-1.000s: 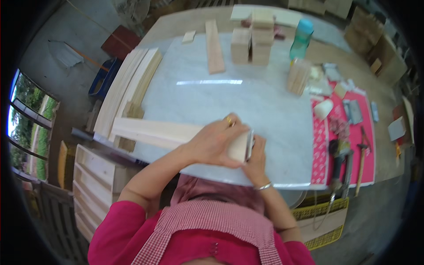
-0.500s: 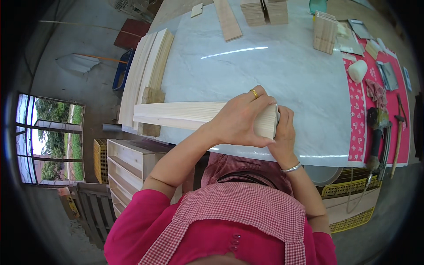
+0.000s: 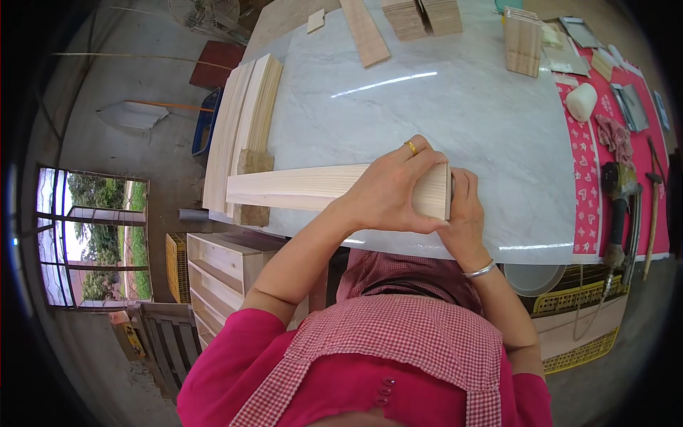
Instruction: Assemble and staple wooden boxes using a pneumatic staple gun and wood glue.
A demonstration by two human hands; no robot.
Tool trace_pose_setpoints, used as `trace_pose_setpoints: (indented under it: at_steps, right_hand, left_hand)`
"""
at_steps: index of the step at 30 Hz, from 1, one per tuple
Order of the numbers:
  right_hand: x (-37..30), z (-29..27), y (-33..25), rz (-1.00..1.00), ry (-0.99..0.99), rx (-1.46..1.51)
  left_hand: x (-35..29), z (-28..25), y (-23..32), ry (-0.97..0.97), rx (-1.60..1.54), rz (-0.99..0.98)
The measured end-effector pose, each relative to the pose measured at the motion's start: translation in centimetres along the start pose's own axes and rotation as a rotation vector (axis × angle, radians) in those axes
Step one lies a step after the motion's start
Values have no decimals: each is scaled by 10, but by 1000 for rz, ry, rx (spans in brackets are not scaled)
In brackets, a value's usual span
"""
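A long pale wooden board (image 3: 299,186) lies across the table in front of me. My left hand (image 3: 391,186) is wrapped over it close to its right end, with thumb and fingers gripping opposite edges. My right hand (image 3: 466,217) is curled around a thin flat piece (image 3: 449,192) pressed against that end. A greyish edge shows beside my fingers; what the piece is made of I cannot tell. The board's left end rests on a rough wooden block (image 3: 254,186), next to a stack of long boards (image 3: 249,121).
Stacked wooden pieces (image 3: 523,43) and a loose plank (image 3: 365,32) occupy the marble-patterned table (image 3: 427,114). A pink cloth (image 3: 585,181) at the right holds a power tool (image 3: 615,206), a hammer (image 3: 652,206) and a white lump (image 3: 582,102). Wooden shelving (image 3: 220,267) stands at lower left.
The whole view has shifted slightly. Both hands keep their grip at the board's right end; the silvery edge by my right fingers shows less than before.
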State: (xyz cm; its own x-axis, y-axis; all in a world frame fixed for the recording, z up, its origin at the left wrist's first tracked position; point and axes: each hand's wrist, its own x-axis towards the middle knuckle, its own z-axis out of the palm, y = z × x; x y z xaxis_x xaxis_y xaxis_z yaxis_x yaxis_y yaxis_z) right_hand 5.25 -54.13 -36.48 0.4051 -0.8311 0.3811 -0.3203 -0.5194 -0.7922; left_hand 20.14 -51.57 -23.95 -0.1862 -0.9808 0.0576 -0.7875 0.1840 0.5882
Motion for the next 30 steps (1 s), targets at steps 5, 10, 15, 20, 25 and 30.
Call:
trace_pose_setpoints:
  at_steps: [5,10,15,20,25,30]
  right_hand:
    - [0,0,1,-2,-10,-15]
    - [0,0,-1,-9,4,-21]
    - [1,-1,-2,2,-4,-26]
    - [1,-2,-3,9,-14,-11]
    - [0,-1,-2,28,-38,1]
    - [-10,-23,-13,-43,26,79]
  left_hand:
    - [-1,0,-1,0,-7,-5]
    - [-1,1,-3,5,-15,8]
    - [0,1,-4,8,-17,13]
    - [0,2,-3,8,-14,5]
    - [1,4,-6,14,9,-2]
    - [0,6,-7,26,1,8]
